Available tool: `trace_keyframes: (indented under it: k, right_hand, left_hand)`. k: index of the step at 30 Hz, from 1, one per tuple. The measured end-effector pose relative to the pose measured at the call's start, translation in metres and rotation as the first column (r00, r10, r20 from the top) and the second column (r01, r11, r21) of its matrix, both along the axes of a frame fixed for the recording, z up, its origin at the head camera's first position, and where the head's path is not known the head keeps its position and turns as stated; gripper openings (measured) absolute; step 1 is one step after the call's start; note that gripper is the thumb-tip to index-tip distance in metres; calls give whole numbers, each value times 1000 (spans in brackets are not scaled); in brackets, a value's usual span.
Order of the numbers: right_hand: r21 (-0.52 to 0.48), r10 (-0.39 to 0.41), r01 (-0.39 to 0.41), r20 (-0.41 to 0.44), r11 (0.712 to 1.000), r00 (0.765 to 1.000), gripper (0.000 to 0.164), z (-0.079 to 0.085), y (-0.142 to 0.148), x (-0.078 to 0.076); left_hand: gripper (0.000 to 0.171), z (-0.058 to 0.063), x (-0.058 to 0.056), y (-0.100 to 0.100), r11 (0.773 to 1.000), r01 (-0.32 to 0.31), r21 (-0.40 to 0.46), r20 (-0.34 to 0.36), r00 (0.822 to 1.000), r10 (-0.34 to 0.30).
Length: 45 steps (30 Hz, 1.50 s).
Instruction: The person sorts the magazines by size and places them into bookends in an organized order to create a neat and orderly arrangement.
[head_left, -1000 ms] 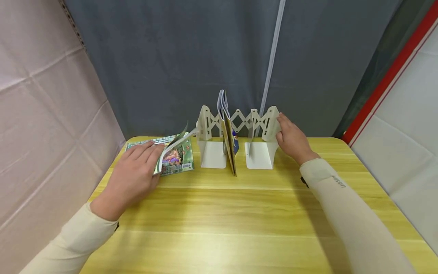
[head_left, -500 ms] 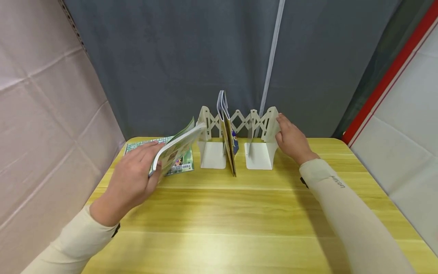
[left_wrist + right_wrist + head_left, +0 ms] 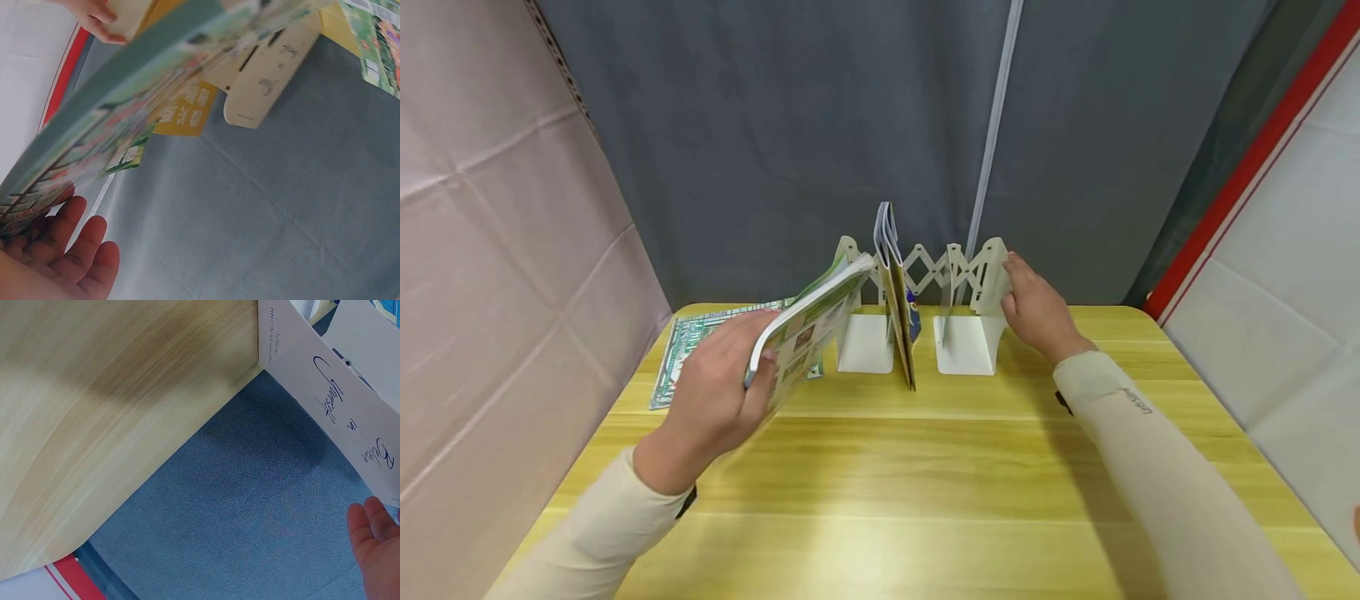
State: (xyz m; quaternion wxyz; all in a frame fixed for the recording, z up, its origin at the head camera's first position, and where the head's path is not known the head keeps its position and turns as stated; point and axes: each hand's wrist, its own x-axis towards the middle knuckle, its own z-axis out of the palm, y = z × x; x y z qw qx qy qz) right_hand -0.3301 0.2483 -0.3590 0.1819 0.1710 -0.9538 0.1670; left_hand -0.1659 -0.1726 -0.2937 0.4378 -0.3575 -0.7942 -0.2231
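My left hand (image 3: 715,396) grips a thin paperback book (image 3: 808,329) by its near end, thumb on the side facing right. The book is raised and tilted, its far end overlapping the left panel of a white expandable bookend (image 3: 865,350). In the left wrist view the book's cover (image 3: 87,131) crosses above the fingers. My right hand (image 3: 1037,312) rests its fingers against the outer face of the bookend's right panel (image 3: 997,283). Printed script runs along that panel (image 3: 331,400) in the right wrist view. A few thin books (image 3: 895,292) stand upright in the bookend.
Another book with a teal and white pattern (image 3: 692,346) lies flat at the back left of the wooden table (image 3: 880,483). A grey curtain (image 3: 775,150) hangs behind the table, and pale cloth walls (image 3: 490,275) flank it.
My left hand has lifted the book off the one lying beneath and carried it right toward the bookend, turning it more upright. The lying book has shifted slightly. My right hand stays against the panel.
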Motion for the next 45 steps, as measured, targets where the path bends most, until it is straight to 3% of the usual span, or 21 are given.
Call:
trace_keyframes:
  k: [7,13,17,25,30,37,45]
  right_hand:
    - [2,0,0,-9,1000,1000,54,0,0,-2]
    - [1,-3,3,-13,1000,1000,54,1,2,-3]
    - [0,-4,4,-16,1000,1000,54,0,4,-3]
    - [0,3,-3,-13,1000,1000,54,0,5,-3]
    - [0,1,-1,-8,1000,1000,54,0,5,-3]
    - [0,2,-2,-14,1000,1000,53,0,4,-4]
    - [0,-4,4,-25,1000,1000,53,0,4,-4]
  left_hand:
    - [47,-1,-2,10,997,-1,73,49,999,-2]
    - [40,1,-4,17,989,-15,145,124,992,-3]
    - [37,1,-9,22,980,-8,198,127,992,-18]
    - [37,-6,-27,31,958,32,286,90,994,-60]
    - [37,-9,-40,35,941,8,338,113,992,-49]
    - [38,-15,-61,40,939,-32,343,124,992,-12]
    - [42,-24,-84,43,920,-71,385,133,991,21]
